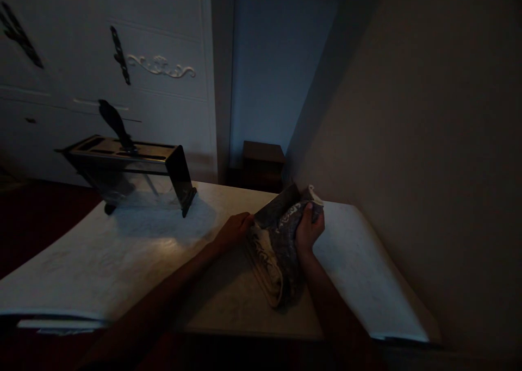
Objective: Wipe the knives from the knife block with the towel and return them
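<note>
A patterned grey and beige towel [281,251] is bunched above the near middle of the table. My right hand [310,227] is closed round its right side, the thumb pressed on top. Out of the towel's upper left shows a flat, dark grey broad blade [277,205], apparently a knife's. At the blade's lower left end my left hand [234,232] is closed, and any handle is hidden in the fist. Dim light blurs the detail where blade and towel meet.
On the table [163,273], to the left, stands a clear-sided knife block [138,169] with a black-handled knife [114,123] upright in it. Behind are a white cabinet [171,110] and a small brown box-like stool [264,152]. A wall [428,142] borders the right.
</note>
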Demonstrator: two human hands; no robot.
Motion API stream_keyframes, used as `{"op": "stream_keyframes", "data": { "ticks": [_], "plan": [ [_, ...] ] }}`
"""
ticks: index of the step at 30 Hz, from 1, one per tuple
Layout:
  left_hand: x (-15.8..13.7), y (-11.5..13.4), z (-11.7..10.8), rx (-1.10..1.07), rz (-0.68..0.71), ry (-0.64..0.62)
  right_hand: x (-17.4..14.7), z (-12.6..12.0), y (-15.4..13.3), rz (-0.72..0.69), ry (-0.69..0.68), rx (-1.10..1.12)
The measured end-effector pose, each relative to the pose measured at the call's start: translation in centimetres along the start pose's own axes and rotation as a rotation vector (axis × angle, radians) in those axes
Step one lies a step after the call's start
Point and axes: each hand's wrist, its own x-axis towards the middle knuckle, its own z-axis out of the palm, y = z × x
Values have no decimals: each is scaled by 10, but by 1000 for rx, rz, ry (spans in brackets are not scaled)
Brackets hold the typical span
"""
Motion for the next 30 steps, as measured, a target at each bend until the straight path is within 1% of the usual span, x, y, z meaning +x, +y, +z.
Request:
{"op": "stream_keyframes", "data": {
  "ticks": [3,4,5,7,11,14,16,19,22,26,28,30],
  "plan": [
    [-2,1,3,-10,27,-46,-14,3,-2,-261,-285,-2],
    [-3,1,4,-17,31,-53,-16,4,0,-346,-360,-13],
    [-3,1,4,-23,30,-56,-18,6,4,-417,-414,-34],
    [-3,1,5,-33,21,-66,-17,8,10,-518,-478,-101],
    [-4,0,7,-55,17,-98,-10,12,18,-628,-596,-262],
    [-5,-2,8,-61,24,-116,-5,12,22,-618,-622,-311],
    [-5,-2,7,-62,29,-131,-1,11,25,-557,-583,-313],
    [-5,-2,6,-65,47,-141,8,9,33,-393,-467,-269],
    [-4,0,5,-69,62,-139,16,7,39,-146,-342,-148],
    [-3,2,5,-106,26,-129,25,7,43,175,-235,79],
    [-3,3,5,-156,-2,-110,29,6,44,318,-198,166],
    [-3,3,6,-202,-26,-93,31,5,43,443,-207,242]
  ]
}}
